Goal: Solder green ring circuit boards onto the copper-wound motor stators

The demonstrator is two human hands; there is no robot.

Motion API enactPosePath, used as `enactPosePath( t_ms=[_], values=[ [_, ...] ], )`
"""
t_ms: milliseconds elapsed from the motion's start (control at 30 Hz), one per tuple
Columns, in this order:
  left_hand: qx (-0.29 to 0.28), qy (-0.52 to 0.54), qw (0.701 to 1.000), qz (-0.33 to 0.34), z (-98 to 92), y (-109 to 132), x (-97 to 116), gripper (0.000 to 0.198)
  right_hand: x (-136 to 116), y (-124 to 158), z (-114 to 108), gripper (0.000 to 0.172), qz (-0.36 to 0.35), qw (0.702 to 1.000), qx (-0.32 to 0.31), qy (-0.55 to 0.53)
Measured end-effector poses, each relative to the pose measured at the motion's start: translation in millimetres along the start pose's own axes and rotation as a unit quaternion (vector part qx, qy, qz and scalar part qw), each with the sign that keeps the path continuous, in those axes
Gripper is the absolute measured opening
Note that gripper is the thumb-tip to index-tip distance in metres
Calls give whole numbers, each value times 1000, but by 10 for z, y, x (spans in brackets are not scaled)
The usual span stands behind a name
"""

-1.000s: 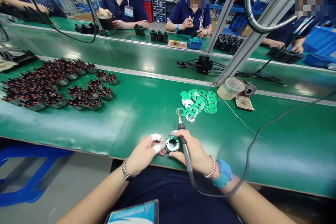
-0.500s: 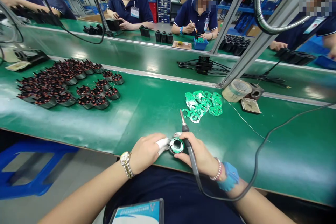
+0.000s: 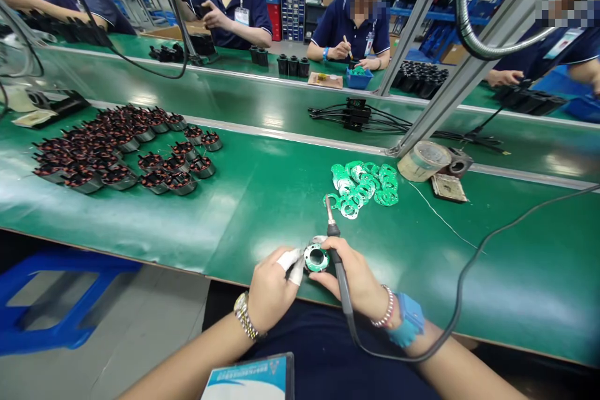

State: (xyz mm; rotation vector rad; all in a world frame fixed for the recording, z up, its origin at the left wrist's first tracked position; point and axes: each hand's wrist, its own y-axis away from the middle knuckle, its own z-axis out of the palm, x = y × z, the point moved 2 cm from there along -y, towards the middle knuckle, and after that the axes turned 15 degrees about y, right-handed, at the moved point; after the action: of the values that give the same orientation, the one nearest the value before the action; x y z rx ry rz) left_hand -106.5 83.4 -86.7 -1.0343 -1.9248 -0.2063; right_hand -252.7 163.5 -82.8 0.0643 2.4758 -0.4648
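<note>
Head view: bin (image 3: 359, 79) holds green parts (image 3: 357, 72)

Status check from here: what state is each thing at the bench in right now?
Left hand, pinching the ring circuit board; white finger cots on.
Right hand, holding the soldering iron like a pen.
Soldering iron, tip raised, off the board.
Spare ring boards, loose heap.
Wound stators, set out in rows.

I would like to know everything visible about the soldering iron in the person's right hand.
The soldering iron has a slim black handle and a narrow metal tip. The right hand grips it like a pen, tilted, tip pointing up and away from the person. A dark cord leaves its rear end and runs off rightward across the green bench mat.
</note>
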Motion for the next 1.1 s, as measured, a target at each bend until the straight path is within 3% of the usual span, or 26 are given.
enactPosePath(
  t_ms=[200, 300, 433, 600, 800, 1100],
  values=[
    [-8, 78, 997, 20, 104, 187, -4, 42, 28, -35, -3, 41, -15, 1000, -10, -16],
    [-9, 114, 993, -11, 130, 199, -22, 40, 38, -67, -44, 42, -36, 998, -36, -30],
    [0, 133, 991, -28, 59, 170, -92, 37, 58, -17, -105, 48, -13, 999, -30, -6],
    [-72, 64, 991, 97, -130, -43, -168, 33, 95, 44, -91, 48, -45, 997, -50, -36],
    [-154, 2, 946, 285, -274, -306, -138, 21, 134, 13, -71, 48, -55, 996, -57, -47],
    [-154, 25, 930, 334, -268, -375, -180, 22, 150, 19, -60, 48, -56, 995, -62, -54]
  ],
)
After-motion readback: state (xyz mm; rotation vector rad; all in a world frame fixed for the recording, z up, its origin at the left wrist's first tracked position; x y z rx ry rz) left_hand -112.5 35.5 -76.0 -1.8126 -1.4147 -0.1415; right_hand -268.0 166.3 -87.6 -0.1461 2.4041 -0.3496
